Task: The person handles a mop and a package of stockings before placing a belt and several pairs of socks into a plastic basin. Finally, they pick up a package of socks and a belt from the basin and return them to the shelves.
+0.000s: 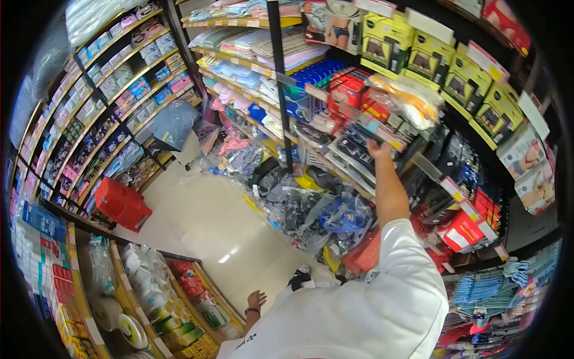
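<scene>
My right hand reaches up to the shelf on the right, its fingers on a dark packaged garment in a stack of flat packs. Whether the fingers grip the pack is hard to see. Red boxes and a clear bag with orange and white items lie just beyond. My left hand hangs low over the floor, fingers apart and holding nothing, with a dark band at the wrist.
Plastic-wrapped garments are heaped on the floor along the right shelving. A red stool stands by the left shelves. Tiled floor lies between. A low shelf unit is at lower left.
</scene>
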`<state>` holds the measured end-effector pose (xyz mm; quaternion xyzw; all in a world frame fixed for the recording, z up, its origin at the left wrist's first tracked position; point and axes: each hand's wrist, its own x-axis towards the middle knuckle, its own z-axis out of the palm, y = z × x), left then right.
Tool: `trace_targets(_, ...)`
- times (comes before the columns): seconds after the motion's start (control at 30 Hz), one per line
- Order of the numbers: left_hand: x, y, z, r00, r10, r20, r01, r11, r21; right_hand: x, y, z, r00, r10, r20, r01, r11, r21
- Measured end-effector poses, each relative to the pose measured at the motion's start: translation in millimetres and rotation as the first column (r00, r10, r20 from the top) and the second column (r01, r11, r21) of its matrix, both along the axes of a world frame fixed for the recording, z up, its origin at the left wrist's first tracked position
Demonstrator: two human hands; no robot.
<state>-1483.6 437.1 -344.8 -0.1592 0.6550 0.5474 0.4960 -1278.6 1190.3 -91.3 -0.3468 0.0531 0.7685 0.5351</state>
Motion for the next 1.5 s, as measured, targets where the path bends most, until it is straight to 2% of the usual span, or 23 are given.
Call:
trace_targets(0.03, -11.8, -5.0, 2.0, 1.0, 0.024, -0.018, -0.025, 0.998, -0.055, 0.1, 25.7, -25.3, 0.996, -0.086, 0.028, 0.08, 0.983, 0.166)
trace_targets(0.07, -19.9, -8.6, 4.4, 0.999, 0.016, -0.04, -0.018, 0.997, -0.069, -6.9, 7.7, 0.3, 0.986, -0.134, 0.099, 0.12, 0.984, 0.133)
trace_targets(0.1, -30.1, -11.4, 3.9, 1.0, -0.007, -0.013, 0.006, 0.994, -0.112, -6.8, 14.7, 1.7, 0.985, -0.073, 0.155, 0.059, 0.994, 0.094)
trace_targets(0.17, -51.7, -26.4, -7.3, 0.995, -0.046, 0.089, 0.054, 0.994, -0.099, -13.4, 26.5, -0.8, 0.968, -0.237, 0.076, 0.233, 0.97, 0.063)
trace_targets(0.2, -61.2, -31.4, -10.9, 0.993, -0.065, 0.094, 0.075, 0.991, -0.107, -11.1, 19.6, -3.6, 0.974, -0.203, -0.1, 0.213, 0.971, 0.111)
trace_targets(0.23, -64.6, -36.1, -17.5, 0.991, 0.044, 0.125, -0.026, 0.989, -0.143, -10.4, 9.6, 6.1, 0.972, -0.221, -0.085, 0.23, 0.967, 0.108)
trace_targets(0.27, -63.0, -33.0, -24.1, 0.975, 0.156, 0.157, -0.127, 0.976, -0.178, -12.0, 0.0, 26.3, 0.978, -0.203, 0.041, 0.203, 0.979, 0.004)
trace_targets(0.33, -61.3, -14.6, -32.2, 0.967, 0.143, 0.209, -0.091, 0.967, -0.237, -1.3, 18.0, 31.1, 0.969, -0.109, 0.221, 0.15, 0.972, -0.18)
trace_targets(0.37, -61.8, -7.1, -35.4, 0.962, 0.148, 0.231, -0.075, 0.952, -0.297, 4.8, 30.8, 13.6, 0.941, -0.11, 0.319, 0.135, 0.989, -0.056)
trace_targets(0.43, -63.9, 14.8, -39.2, 0.963, 0.041, 0.265, 0.011, 0.982, -0.19, 2.0, 27.6, 13.4, 0.832, -0.106, 0.544, 0.1, 0.994, 0.039)
trace_targets(0.53, -61.5, 60.6, -33.3, 0.977, -0.122, 0.177, 0.149, 0.978, -0.146, -8.8, 17.6, 6.2, 0.806, -0.198, 0.558, 0.212, 0.977, 0.04)
trace_targets(0.67, -63.4, 114.4, -4.1, 0.963, -0.235, 0.133, 0.246, 0.967, -0.07, -11.3, 5.8, 1.2, 0.842, -0.277, 0.463, 0.293, 0.955, 0.04)
trace_targets(0.73, -60.3, 128.8, -5.4, 0.952, -0.277, 0.127, 0.285, 0.957, -0.048, -7.8, -2.5, 0.3, 0.861, -0.316, 0.398, 0.277, 0.948, 0.155)
trace_targets(0.83, -68.4, 142.8, -9.8, 0.929, -0.345, 0.133, 0.359, 0.927, -0.104, -3.4, -15.3, -2.6, 0.892, -0.288, 0.349, 0.192, 0.939, 0.284)
trace_targets(0.9, -68.9, 143.8, -14.4, 0.932, -0.327, 0.154, 0.348, 0.926, -0.142, 5.8, -25.6, -5.5, 0.914, -0.311, 0.26, 0.21, 0.912, 0.352)
trace_targets(0.93, -68.1, 142.9, -13.4, 0.917, -0.363, 0.165, 0.388, 0.907, -0.161, -2.4, -44.7, 15.8, 0.868, -0.386, 0.312, 0.279, 0.9, 0.335)
trace_targets(1.07, -72.5, 155.9, -9.5, 0.866, -0.462, 0.189, 0.496, 0.842, -0.212, 14.0, -66.9, 18.4, 0.924, -0.309, 0.224, 0.181, 0.871, 0.456)
trace_targets(1.1, -73.2, 157.8, -7.6, 0.851, -0.485, 0.201, 0.521, 0.83, -0.201, 12.7, -76.4, 22.0, 0.904, -0.362, 0.226, 0.212, 0.841, 0.497)
trace_targets(1.27, -80.3, 181.4, -1.3, 0.819, -0.546, 0.177, 0.572, 0.798, -0.189, 37.4, -155.7, 21.1, 0.928, -0.245, 0.281, 0.127, 0.916, 0.38)
trace_targets(1.37, -80.7, 210.4, 4.1, 0.847, -0.494, 0.194, 0.518, 0.849, -0.102, 54.6, -234.8, -18.0, 0.972, -0.138, 0.188, 0.076, 0.95, 0.304)
trace_targets(1.4, -81.6, 220.1, 5.5, 0.867, -0.458, 0.195, 0.472, 0.881, -0.03, 61.8, -265.4, -31.5, 0.993, -0.062, 0.098, 0.035, 0.966, 0.258)
trace_targets(1.47, -69.0, 238.1, 13.2, 0.862, -0.443, 0.244, 0.431, 0.896, 0.105, 68.5, -337.3, -21.7, 0.994, -0.107, -0.03, 0.11, 0.986, 0.124)
trace_targets(1.5, -59.1, 249.0, 26.1, 0.839, -0.466, 0.28, 0.436, 0.885, 0.164, 76.8, -370.7, -33.8, 0.977, -0.092, -0.194, 0.117, 0.985, 0.124)
